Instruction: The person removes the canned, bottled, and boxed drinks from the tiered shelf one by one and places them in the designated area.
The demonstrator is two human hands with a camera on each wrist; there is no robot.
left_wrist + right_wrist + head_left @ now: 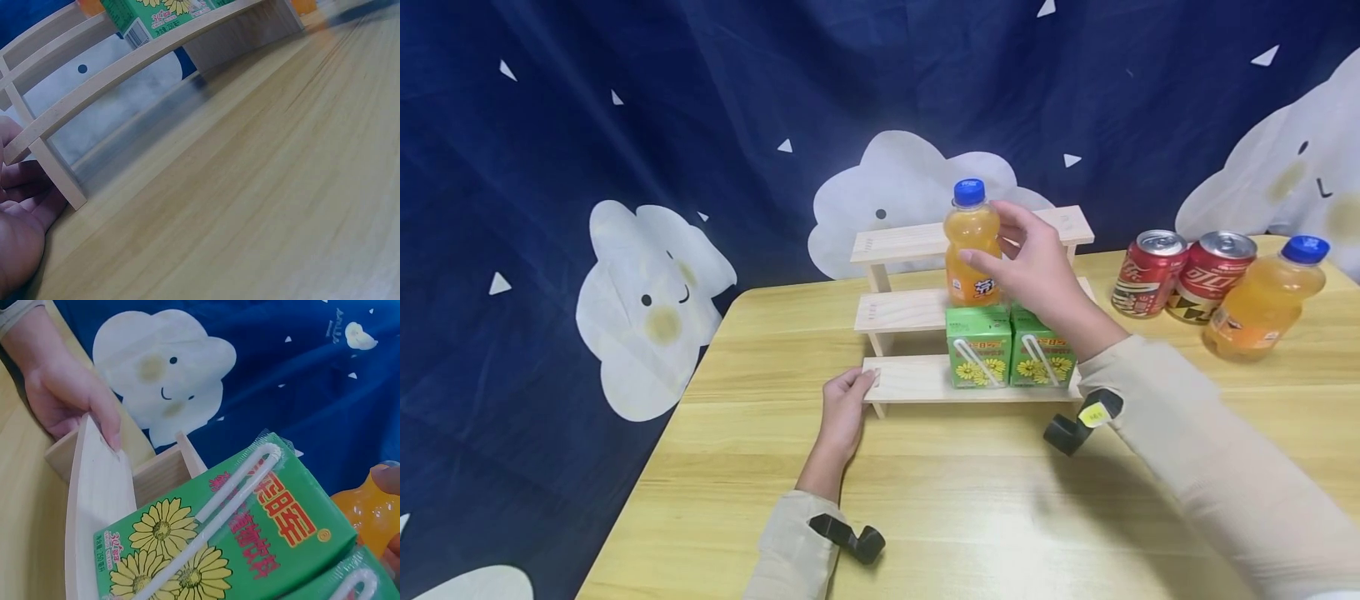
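A three-step wooden shelf [910, 379] stands on the table. My left hand [844, 408] grips the left end of its lowest step, thumb on top. My right hand [1037, 262] holds an orange drink bottle [972, 242] with a blue cap by its side, thumb in front. The bottle is upright at the middle step, its base hidden behind the drink cartons. Two green drink cartons, a left one [979, 348] and a right one [1042, 354], stand side by side on the lowest step. In the right wrist view the left carton [219, 531] fills the foreground.
Right of the shelf stand two red drink cans, one [1148, 275] beside the other [1210, 275], and a second orange drink bottle [1262, 300]. A dark blue curtain [760, 75] with white clouds hangs behind the wooden table [962, 483].
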